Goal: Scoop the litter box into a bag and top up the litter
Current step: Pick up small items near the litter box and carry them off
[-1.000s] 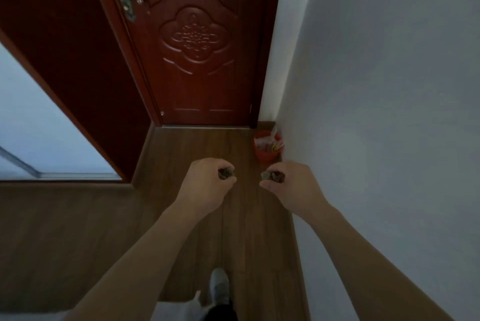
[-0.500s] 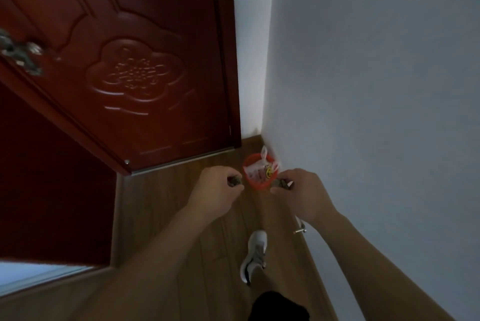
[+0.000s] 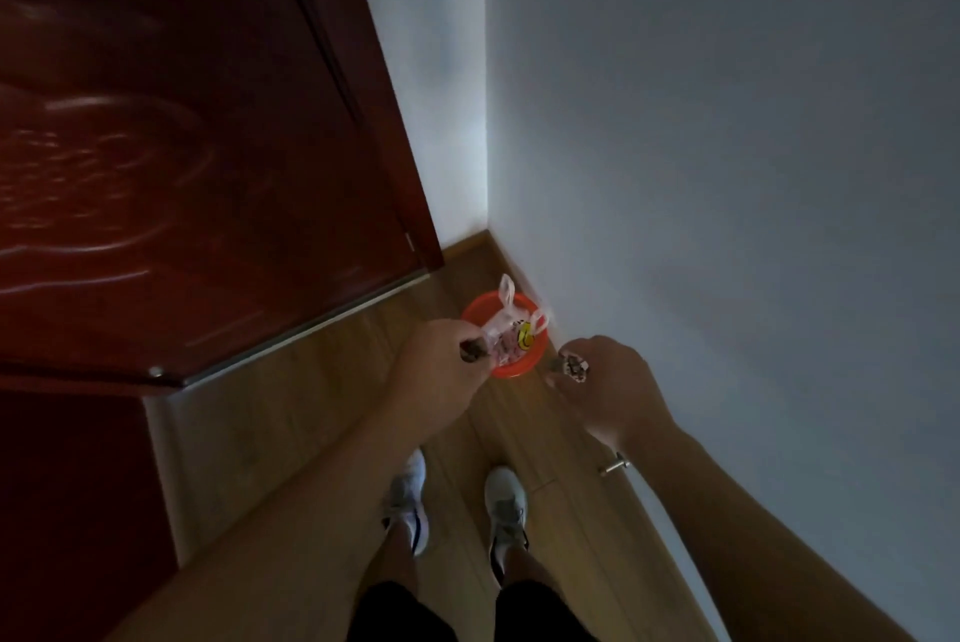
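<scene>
A small red bin (image 3: 524, 367) stands on the wooden floor in the corner by the white wall, lined with a pale plastic bag (image 3: 508, 324) that shows a yellow smiley print. My left hand (image 3: 441, 371) hovers over the bin's left rim, closed on a dark clump (image 3: 471, 349). My right hand (image 3: 608, 381) is just right of the bin, pinching a speckled dark clump (image 3: 574, 365). No litter box or scoop is in view.
A dark red door (image 3: 208, 174) fills the left, its bottom edge close to the bin. A metal door stopper (image 3: 615, 465) sticks out of the baseboard on the right. My two feet in white shoes (image 3: 457, 501) stand on the floor behind the bin.
I have walked up to the corner; the bin now lies right under my hands. Both hands stay closed on their clumps, and both feet have come into view.
</scene>
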